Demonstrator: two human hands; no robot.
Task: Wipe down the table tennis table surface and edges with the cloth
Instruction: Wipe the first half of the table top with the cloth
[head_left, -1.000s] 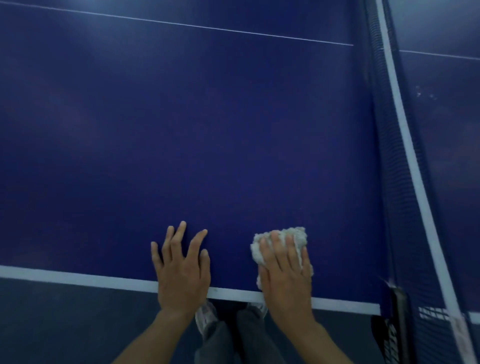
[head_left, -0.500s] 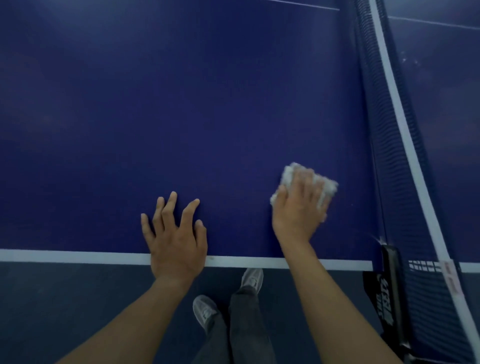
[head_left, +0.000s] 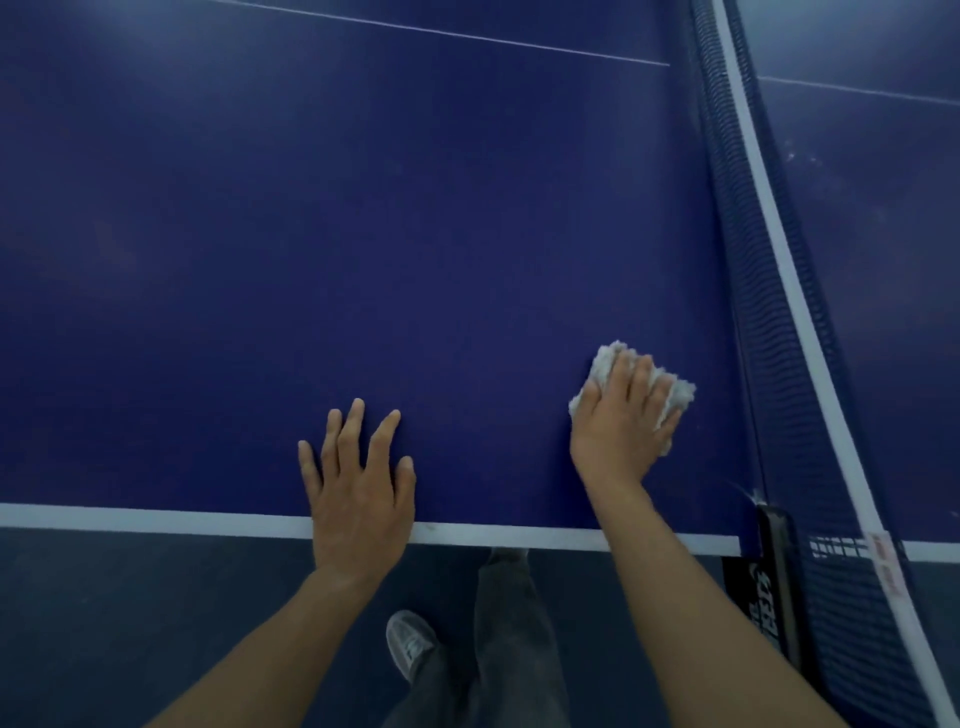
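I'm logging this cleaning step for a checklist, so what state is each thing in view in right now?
cloth: bunched up, pressed flat to the table under the right hand
right hand: palm down, fingers spread over the cloth
left hand: empty, open, resting flat at the near edge
table: blue top bare
net: up, clamped by its post

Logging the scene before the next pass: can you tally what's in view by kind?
Hands: 2, left hand flat on the table, right hand pressing the cloth
Cloths: 1, white cloth
Tables: 1
Nets: 1, net
Shoes: 1, shoe
Total: 6
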